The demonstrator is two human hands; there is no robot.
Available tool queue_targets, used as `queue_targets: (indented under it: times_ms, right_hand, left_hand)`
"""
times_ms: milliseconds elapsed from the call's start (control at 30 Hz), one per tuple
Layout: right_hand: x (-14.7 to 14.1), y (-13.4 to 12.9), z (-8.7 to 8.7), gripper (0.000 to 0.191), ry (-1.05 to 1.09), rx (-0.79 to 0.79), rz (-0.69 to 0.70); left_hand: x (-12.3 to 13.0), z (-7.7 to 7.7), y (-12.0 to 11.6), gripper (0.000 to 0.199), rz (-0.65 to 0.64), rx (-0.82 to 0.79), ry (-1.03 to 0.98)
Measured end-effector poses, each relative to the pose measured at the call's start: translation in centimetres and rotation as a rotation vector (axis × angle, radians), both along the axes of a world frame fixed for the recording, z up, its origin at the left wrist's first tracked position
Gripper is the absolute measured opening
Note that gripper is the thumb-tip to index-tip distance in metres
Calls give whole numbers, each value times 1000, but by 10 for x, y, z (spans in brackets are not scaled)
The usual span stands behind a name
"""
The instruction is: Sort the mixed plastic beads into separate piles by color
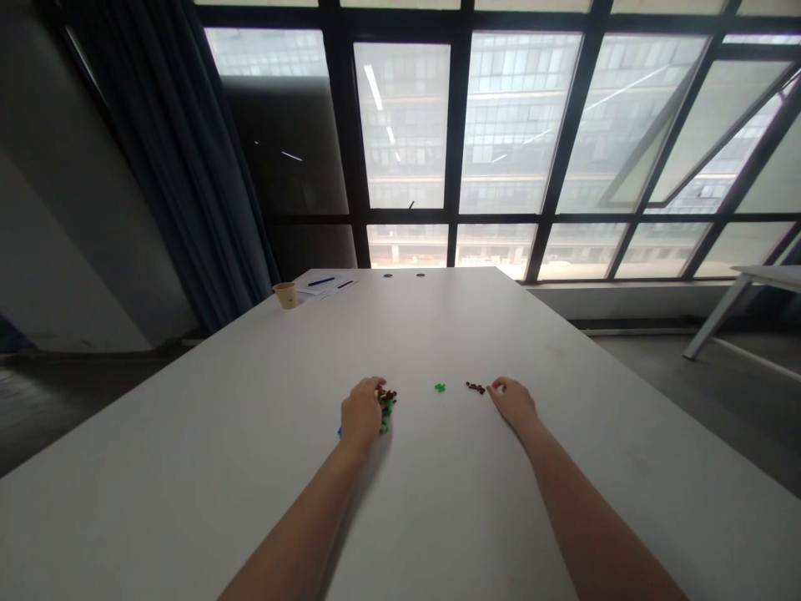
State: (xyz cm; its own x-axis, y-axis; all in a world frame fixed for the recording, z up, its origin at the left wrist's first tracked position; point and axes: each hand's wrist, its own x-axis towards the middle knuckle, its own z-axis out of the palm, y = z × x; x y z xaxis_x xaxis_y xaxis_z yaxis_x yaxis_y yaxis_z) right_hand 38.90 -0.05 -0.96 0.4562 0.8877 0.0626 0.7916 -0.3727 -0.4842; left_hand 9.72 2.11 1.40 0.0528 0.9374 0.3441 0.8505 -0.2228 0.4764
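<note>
My left hand [361,415] is over the left side of a small pile of mixed coloured pieces [388,402], brown, green and blue. Its fingers curve toward the pile and are mostly hidden behind the back of the hand. To the right, my right hand [514,401] rests low at the table with thumb and forefinger pinched together. Its fingertips are beside a short row of dark red-brown pieces [476,387]; anything between them is too small to make out. A few bright green pieces [440,387] lie between the two hands.
All this is on a long white table [438,334]. At its far left stand a paper cup [286,295] and some sheets of paper [319,292] with a blue pen [321,281] on them. Two dark round discs sit near the far edge. Another white table [773,277] stands at right.
</note>
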Motion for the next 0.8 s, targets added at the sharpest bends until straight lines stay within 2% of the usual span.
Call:
queue_targets:
  times_ms: [100,367,667,800]
  right_hand:
    - [1,2,-2,25,14,31,8]
    - [0,4,-4,27,37,52,40]
    - [-2,3,-2,28,52,61,47]
    - [-3,3,-3,28,56,81,63]
  left_hand:
    - [-11,-1,9,28,71,-27,80]
    - [5,-5,0,23,-95,-112,255]
    - [5,-4,-3,19,-121,-154,297]
    - [6,-7,-1,31,-93,-107,305]
